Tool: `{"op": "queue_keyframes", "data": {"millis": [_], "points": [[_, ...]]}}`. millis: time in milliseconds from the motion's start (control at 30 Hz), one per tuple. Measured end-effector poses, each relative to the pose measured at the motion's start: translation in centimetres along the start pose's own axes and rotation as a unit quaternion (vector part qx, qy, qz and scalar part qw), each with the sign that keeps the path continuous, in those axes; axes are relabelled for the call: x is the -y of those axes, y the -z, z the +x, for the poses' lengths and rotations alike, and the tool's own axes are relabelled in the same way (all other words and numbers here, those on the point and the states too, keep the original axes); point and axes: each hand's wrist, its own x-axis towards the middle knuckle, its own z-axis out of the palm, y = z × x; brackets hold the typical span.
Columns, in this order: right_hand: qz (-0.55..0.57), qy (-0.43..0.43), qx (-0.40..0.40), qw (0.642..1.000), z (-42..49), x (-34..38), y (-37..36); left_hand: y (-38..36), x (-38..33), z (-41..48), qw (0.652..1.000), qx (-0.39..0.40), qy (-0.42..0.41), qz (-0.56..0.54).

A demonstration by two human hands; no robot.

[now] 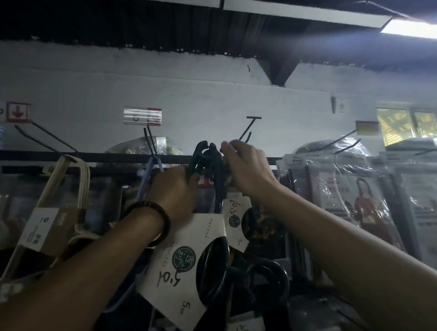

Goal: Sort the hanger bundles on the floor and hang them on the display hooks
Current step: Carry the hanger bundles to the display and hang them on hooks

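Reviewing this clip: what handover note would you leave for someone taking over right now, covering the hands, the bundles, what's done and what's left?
Left hand grips the black hanger bundle by its necks, below the hook tops.
Right hand pinches the hook tops, close to the display hook.
Done: beige bundle hangs on the left hook; purple hangers hang on the middle hook.
Unclear: second carded black bundle behind; cannot tell whether it is hooked.
Left: slip the held bundle onto the display hook. The floor is out of view.
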Motion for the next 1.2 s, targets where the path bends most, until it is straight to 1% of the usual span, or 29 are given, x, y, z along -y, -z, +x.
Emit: {"op": "queue_keyframes", "data": {"millis": [67, 133, 200, 267, 333, 433, 500, 533, 600, 667, 733, 833, 933, 1000, 1133, 1200], "points": [[0.033, 0.016, 0.036, 0.999, -1.1, 1.5, 1.3, -0.5, -0.7, 0.1, 1.000, -0.015, -0.005, -0.022], [-0.002, -0.013, 0.068, 0.998, -1.4, 1.9, 1.8, -1.3, -1.6, 0.5, 0.999, -0.029, -0.004, -0.037], [-0.055, -0.028, 0.076, 0.995, -1.3, 1.5, 1.9, -2.4, -2.5, 1.0, 0.998, -0.031, -0.010, -0.050], [-0.087, -0.038, 0.070, 0.993, -1.0, 1.1, 1.8, -3.4, -3.4, 1.4, 0.997, -0.030, -0.024, -0.064], [-0.116, -0.050, 0.048, 0.991, -0.4, 0.5, 1.8, -3.9, -4.3, 1.6, 0.997, -0.020, -0.035, -0.072], [-0.160, -0.042, 0.010, 0.986, 0.6, -0.2, 2.3, -3.7, -5.2, 1.5, 0.992, 0.011, -0.054, -0.113], [-0.202, -0.036, -0.011, 0.979, 1.4, -0.5, 2.9, -3.4, -5.1, 1.5, 0.988, 0.017, -0.062, -0.140], [-0.226, -0.034, -0.012, 0.973, 1.9, -0.5, 3.2, -3.3, -4.8, 1.5, 0.988, 0.017, -0.069, -0.137], [-0.246, -0.038, -0.018, 0.968, 2.9, -0.9, 3.5, -2.9, -3.9, 1.6, 0.992, 0.031, -0.080, -0.097], [-0.231, -0.057, -0.040, 0.970, 3.7, -1.5, 3.6, -2.5, -3.3, 1.5, 0.992, 0.068, -0.100, -0.028], [-0.228, -0.069, -0.052, 0.970, 4.1, -2.0, 3.4, -2.3, -3.0, 1.1, 0.986, 0.110, -0.122, 0.035], [-0.218, -0.082, -0.045, 0.971, 4.4, -2.7, 2.9, -1.9, -3.0, 0.7, 0.977, 0.138, -0.137, 0.087], [-0.202, -0.085, -0.028, 0.975, 5.3, -3.6, 2.3, -1.7, -3.2, 0.9, 0.969, 0.161, -0.123, 0.143], [-0.195, -0.100, -0.012, 0.975, 5.8, -4.2, 1.8, -1.9, -3.0, 1.0, 0.967, 0.162, -0.111, 0.164], [-0.171, -0.137, -0.005, 0.976, 6.7, -5.7, 0.5, -3.2, -2.1, 1.2, 0.974, 0.112, -0.130, 0.148], [-0.177, -0.142, 0.002, 0.974, 7.1, -6.2, -0.6, -3.8, -1.6, 0.7, 0.974, 0.121, -0.131, 0.138]]}}
